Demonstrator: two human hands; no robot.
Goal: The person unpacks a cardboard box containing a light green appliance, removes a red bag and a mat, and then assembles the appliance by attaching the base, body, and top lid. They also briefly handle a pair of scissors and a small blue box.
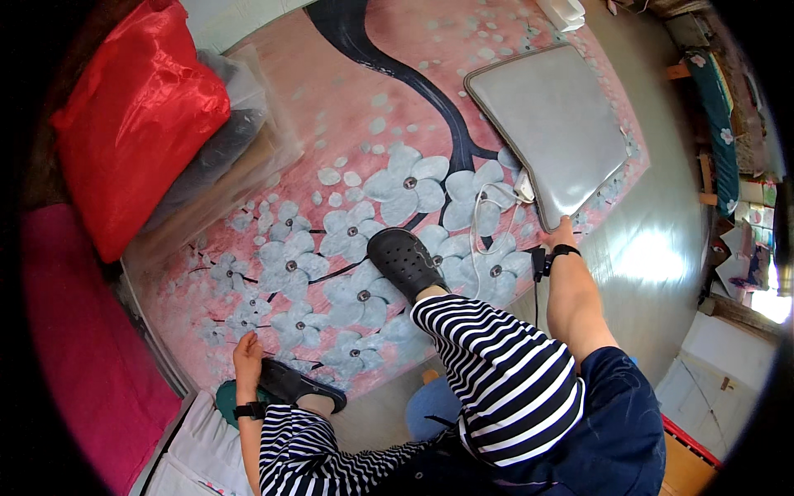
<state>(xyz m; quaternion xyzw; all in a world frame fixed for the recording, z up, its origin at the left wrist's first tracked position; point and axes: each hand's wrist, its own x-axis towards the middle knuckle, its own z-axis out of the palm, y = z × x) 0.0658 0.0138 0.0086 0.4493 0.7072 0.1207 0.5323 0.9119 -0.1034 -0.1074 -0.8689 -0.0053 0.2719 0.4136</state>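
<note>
A flat silver-grey heating mat [562, 116] with a dark edge lies on the flowered rug, ahead and to the right. My right hand [562, 235] reaches out to the mat's near corner, fingers closed on that edge. From the mat's left side comes a white cord [475, 236] with a small white plug or controller [523, 187]. Low on the left, my left hand [247, 357] hangs beside my dark clog, fingers loosely extended and nothing seen in them. Each wrist wears a black band.
Beneath lies a pink rug [331, 107] with pale flowers and a dark branch. A red shiny bag [141, 116] rests on dark items at the left. My clogs [405, 260] stand on the rug. Glossy floor [645, 248] runs along the right; a blue round stool seat [432, 407] shows below.
</note>
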